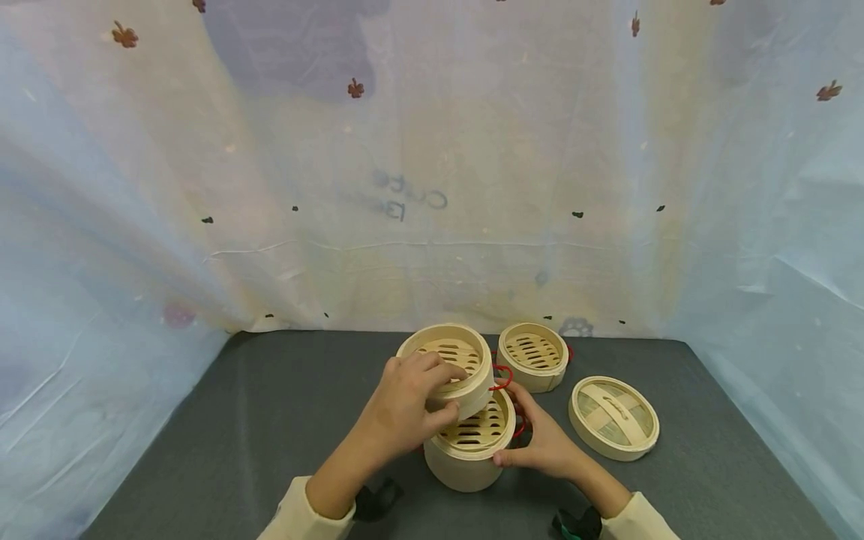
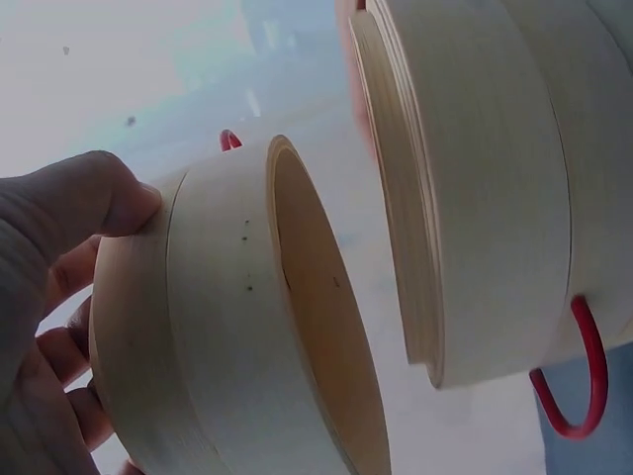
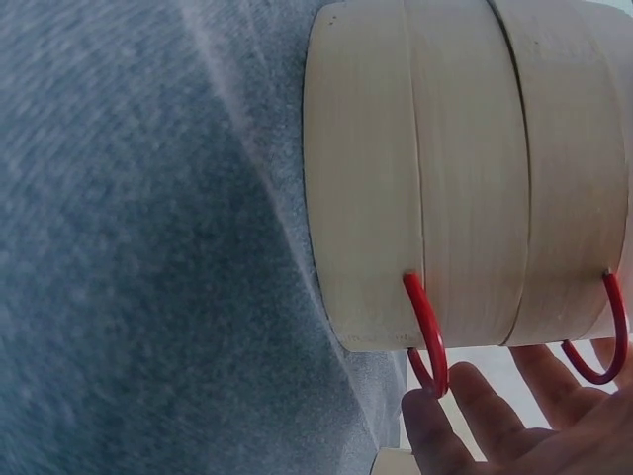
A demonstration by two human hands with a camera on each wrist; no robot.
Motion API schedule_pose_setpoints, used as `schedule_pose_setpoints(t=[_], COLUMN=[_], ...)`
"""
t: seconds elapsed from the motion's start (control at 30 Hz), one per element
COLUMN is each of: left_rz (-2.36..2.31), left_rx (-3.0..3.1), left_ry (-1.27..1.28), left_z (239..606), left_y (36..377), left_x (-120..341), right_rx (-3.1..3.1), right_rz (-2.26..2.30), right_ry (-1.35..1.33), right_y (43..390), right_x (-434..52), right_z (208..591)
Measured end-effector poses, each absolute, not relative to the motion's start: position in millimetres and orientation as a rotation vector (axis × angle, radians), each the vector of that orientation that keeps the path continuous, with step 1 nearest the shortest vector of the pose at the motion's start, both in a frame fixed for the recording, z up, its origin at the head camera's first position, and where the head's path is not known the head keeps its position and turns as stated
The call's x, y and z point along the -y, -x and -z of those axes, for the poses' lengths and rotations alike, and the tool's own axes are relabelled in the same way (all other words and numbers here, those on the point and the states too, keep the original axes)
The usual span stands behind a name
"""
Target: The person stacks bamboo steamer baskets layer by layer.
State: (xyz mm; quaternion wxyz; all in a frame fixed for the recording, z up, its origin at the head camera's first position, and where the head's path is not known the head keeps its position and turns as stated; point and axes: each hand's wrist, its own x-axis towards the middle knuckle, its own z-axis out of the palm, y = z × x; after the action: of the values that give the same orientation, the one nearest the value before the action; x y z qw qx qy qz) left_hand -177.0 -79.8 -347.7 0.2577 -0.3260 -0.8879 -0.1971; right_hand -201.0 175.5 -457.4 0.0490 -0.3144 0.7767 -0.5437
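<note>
My left hand [image 1: 408,401] grips a round bamboo steamer basket [image 1: 481,401] with a slatted floor, thumb against the near wall and fingers over the rim. This basket is tilted and held above a stack of two others, its underside open in the left wrist view. The stack's upper basket [image 1: 499,427] shows slats inside; the lower basket [image 3: 361,178] sits on the table. At the stack's right side, my right hand [image 1: 543,442] holds it, thumb in front and fingers behind, near the red handles [image 3: 427,332].
Another steamer basket [image 1: 540,381] stands behind and to the right. A woven bamboo lid [image 1: 624,444] with a cross strip lies right of my right hand. The dark grey table [image 1: 270,427] ends at a pale printed curtain [image 1: 472,285].
</note>
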Motion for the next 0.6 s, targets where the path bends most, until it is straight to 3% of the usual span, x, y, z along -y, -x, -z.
schedule_pose_setpoints(t=[0.6], left_rz=[0.446], left_rx=[2.392], left_ry=[0.893], left_z=[356.6], left_y=[163.5], left_x=[68.8], right_rx=[-2.379], right_rz=[1.671], right_ry=[1.016], right_y=[201.6], right_x=[-176.0], right_z=[457.4])
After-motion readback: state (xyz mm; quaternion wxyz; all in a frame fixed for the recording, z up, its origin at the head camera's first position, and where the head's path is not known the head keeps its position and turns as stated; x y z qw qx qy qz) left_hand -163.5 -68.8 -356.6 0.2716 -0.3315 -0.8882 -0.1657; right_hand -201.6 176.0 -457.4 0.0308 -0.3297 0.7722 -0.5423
